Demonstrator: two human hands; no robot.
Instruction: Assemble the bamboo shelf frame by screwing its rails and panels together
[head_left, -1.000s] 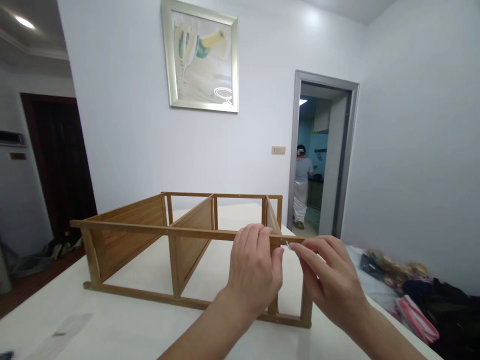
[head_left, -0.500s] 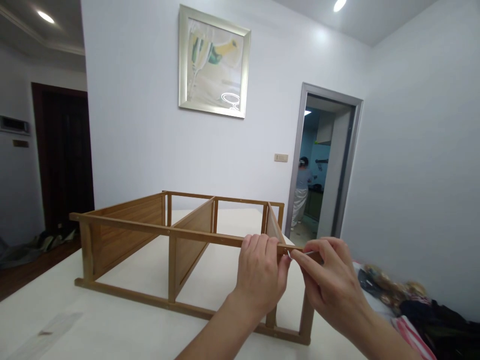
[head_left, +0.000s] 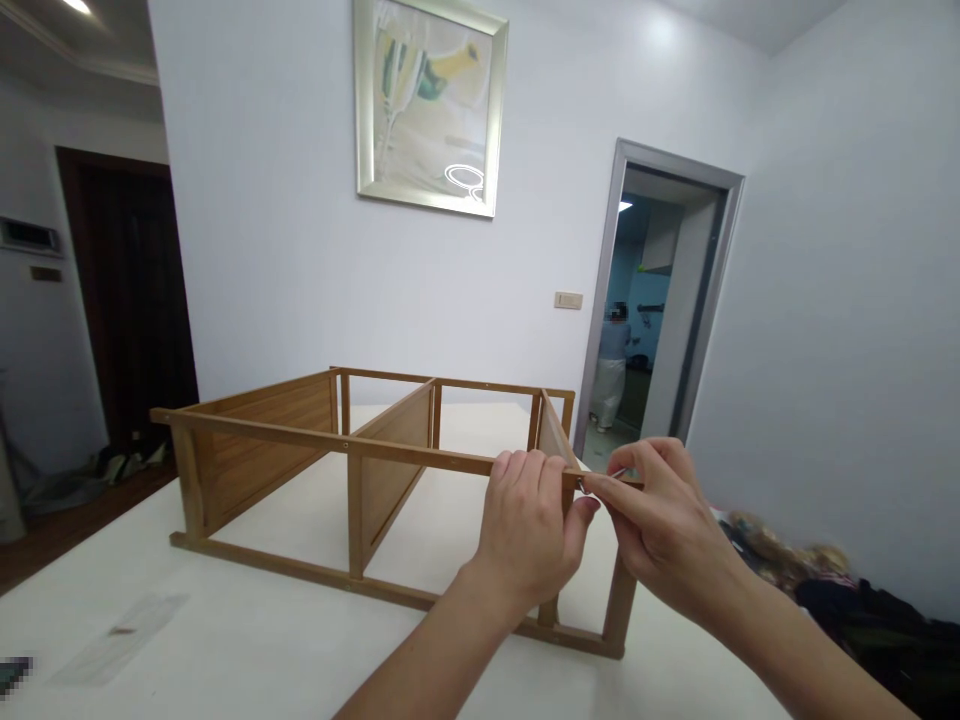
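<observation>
A wooden shelf frame [head_left: 300, 440] with slatted panels lies on its side on a white table [head_left: 247, 640]. My left hand [head_left: 529, 530] is closed over the frame's top front rail near its right end. My right hand [head_left: 660, 525] pinches a small metal tool [head_left: 600, 479], thin and bent like a hex key, with its tip at the rail just right of my left thumb. The frame's right front leg is partly hidden behind both hands.
A flat clear plastic bag [head_left: 120, 640] lies on the table at front left. Clothes and bags [head_left: 825, 590] are heaped low at the right. Another person [head_left: 611, 365] stands beyond the open doorway. A dark door [head_left: 127, 300] is at left, with a framed picture [head_left: 427, 105] on the wall.
The view has shifted slightly and both hands sit a little higher in frame. My right hand's fingers have turned the small tool at the rail; my left hand keeps its hold.
</observation>
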